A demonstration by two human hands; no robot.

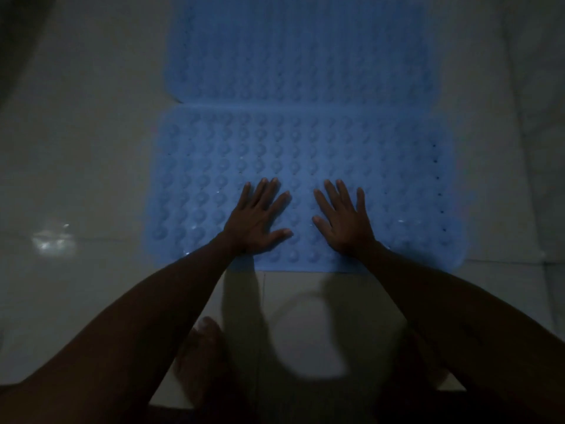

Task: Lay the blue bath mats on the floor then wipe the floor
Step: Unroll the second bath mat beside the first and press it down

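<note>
the room is dim, the whole view murky and grainy, with colour washed toward grey-blue. the corners fall off into near black, worst at the upper left and along the bottom. the floor (91, 166) is glossy tile and throws back one smeared white glare patch (53, 240) at the left. the near blue mat (305, 154) is the brightest surface, its bumps soft and slightly blurred; the far blue mat (305, 47) is hazier still. both forearms read as dark silhouettes, and a round soft-edged shadow (305, 332) lies on the floor between them. straight tile joints bow a little near the edges.
</note>
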